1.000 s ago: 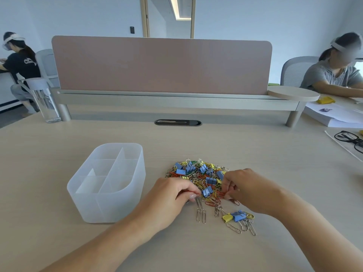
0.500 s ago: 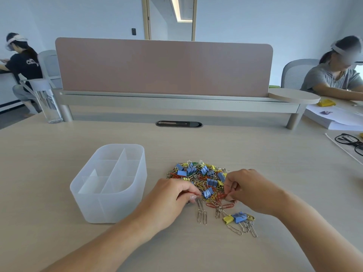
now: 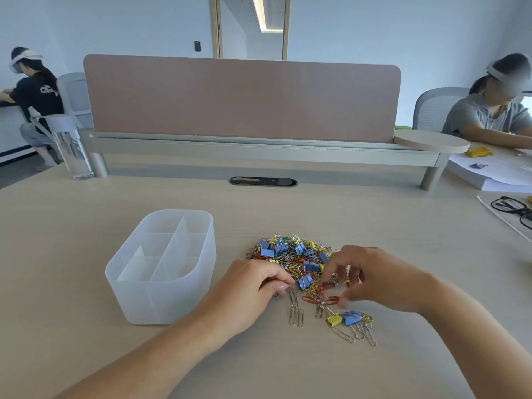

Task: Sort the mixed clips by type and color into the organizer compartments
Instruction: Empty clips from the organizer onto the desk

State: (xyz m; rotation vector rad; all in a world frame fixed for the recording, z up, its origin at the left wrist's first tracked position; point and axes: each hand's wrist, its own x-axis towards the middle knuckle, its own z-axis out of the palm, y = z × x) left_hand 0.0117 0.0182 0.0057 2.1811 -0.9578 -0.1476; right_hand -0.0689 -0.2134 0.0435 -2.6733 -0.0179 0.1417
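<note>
Pile (image 3: 290, 256): mixed paper and binder clips, between both hands, just beyond the fingertips.
Left hand (image 3: 253, 286): fingers curled, thumb and forefinger pinching a red clip (image 3: 285, 283) at the near left edge of the heap.
Right hand (image 3: 374, 279): fingers spread and bent down onto the heap; tips blurred, cannot tell whether anything is held.
Organizer (image 3: 138, 300): translucent, divided, just left of the left wrist, apart from it.
Silver clips (image 3: 296, 312): flat on desk (image 3: 288, 370), just nearer than the left fingertips.
Binder clips (image 3: 344, 318): one yellow, one blue, touching, just nearer than the right thumb.
</note>
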